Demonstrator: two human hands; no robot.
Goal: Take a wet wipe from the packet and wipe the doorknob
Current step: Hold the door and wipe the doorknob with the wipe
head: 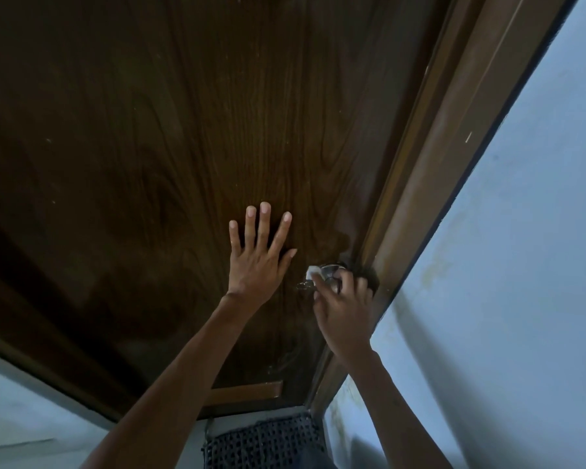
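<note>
Head view, along both of your arms toward a dark wooden door (pixel 183 130). Your left grip (pixel 256 262) is released: fingers straight and spread, palm flat on the door panel just left of the doorknob (pixel 330 269). Your right grip (pixel 344 309) curls round the doorknob, grasping a white wet wipe (pixel 312 271) against its metal, with the wipe showing at the fingertips. Door frame (pixel 454 147) and pale wall (pixel 521 299) stand close on the right. A dark lattice mat (pixel 268 438) lies at the door's foot.

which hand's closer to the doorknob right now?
Right. The right hand is curled around the doorknob, holding the white wet wipe against it. The left hand lies flat, fingers spread, on the door, left of the knob and not touching it.
</note>
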